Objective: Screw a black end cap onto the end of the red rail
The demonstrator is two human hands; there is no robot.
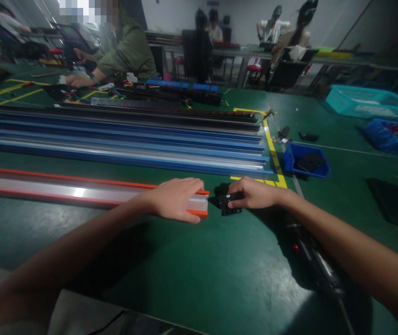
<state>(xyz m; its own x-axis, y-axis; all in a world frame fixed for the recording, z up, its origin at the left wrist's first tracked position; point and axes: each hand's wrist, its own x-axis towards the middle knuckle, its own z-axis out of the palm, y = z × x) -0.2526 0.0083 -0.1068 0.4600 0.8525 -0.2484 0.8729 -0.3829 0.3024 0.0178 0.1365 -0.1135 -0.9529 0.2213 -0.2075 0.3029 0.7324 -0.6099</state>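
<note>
Counter [202, 270], green-topped, spreads beneath the left grip [174, 200] and the right grip [255, 193] alike. Blue rails [132, 140] lie side by side beyond the left grip, stretching to both sides of it. An orange-edged rail [63, 190] runs in from the left to that same grip, which clasps its right end, thumb at the near edge and fingers at the far one. A power screwdriver [319, 267] rests nearer than the right grip and to its right; a blue bin [289, 163] sits beyond that grip, also rightward. A black plate [226, 204] is pinched in the right grip, just beside the orange-edged rail's end, a gap between them.
</note>
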